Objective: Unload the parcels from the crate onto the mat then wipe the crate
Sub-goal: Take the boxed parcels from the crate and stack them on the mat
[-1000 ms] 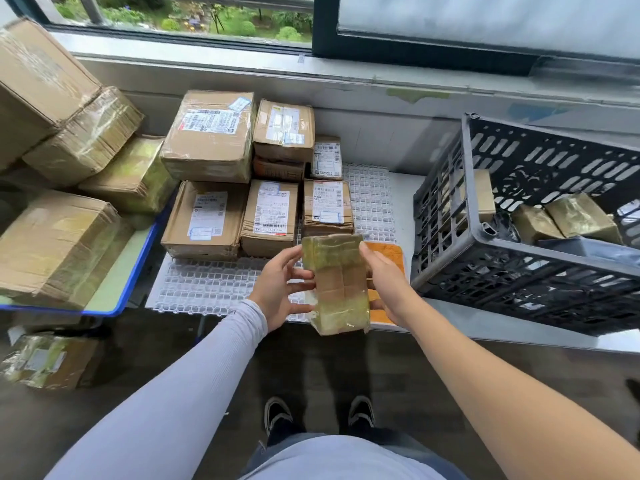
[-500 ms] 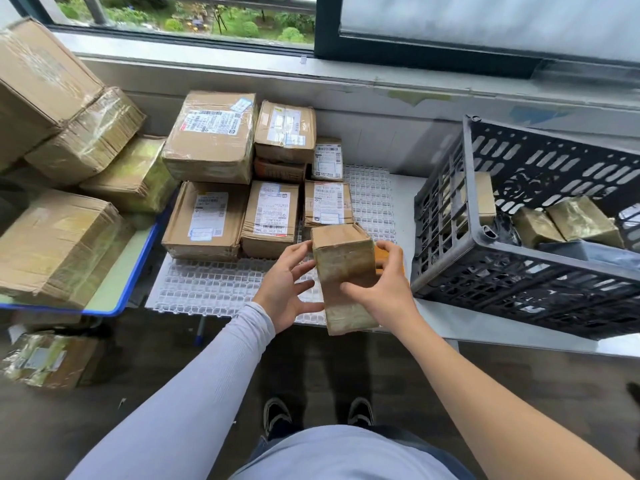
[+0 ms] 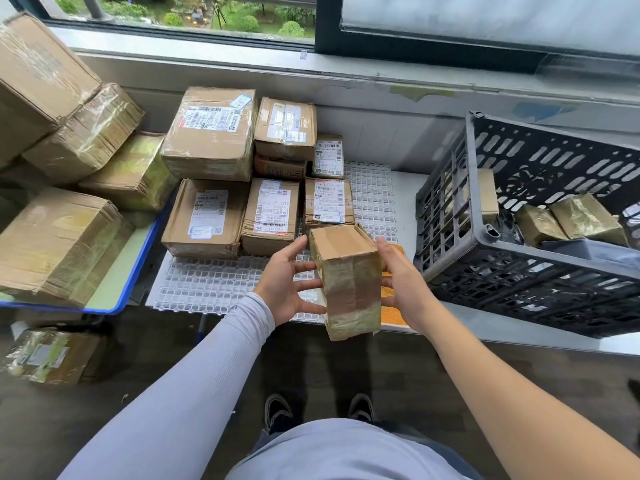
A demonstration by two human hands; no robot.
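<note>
A tape-wrapped brown parcel (image 3: pixel 346 278) hangs upright over the front edge of the white grid mat (image 3: pixel 214 285), between my two hands. My left hand (image 3: pixel 282 282) touches its left side with spread, straight fingers. My right hand (image 3: pixel 403 285) grips its right side, thumb up near the top edge. Several labelled parcels lie on the mat, among them a flat one (image 3: pixel 207 216) and a stacked one (image 3: pixel 211 133). The black crate (image 3: pixel 519 282) stands tilted at the right with taped parcels (image 3: pixel 585 216) inside. An orange cloth (image 3: pixel 391 310) lies under my right hand.
A pile of cardboard boxes (image 3: pixel 65 244) fills a blue-rimmed table (image 3: pixel 138 265) at the left. One wrapped parcel (image 3: pixel 48 356) lies on the dark floor below it. A window ledge (image 3: pixel 381 77) runs behind the mat. My shoes show at the bottom.
The parcel has been turned from its taped face toward me to its cardboard end up. It also rose slightly toward the mat. My left fingers have spread out along its side.
</note>
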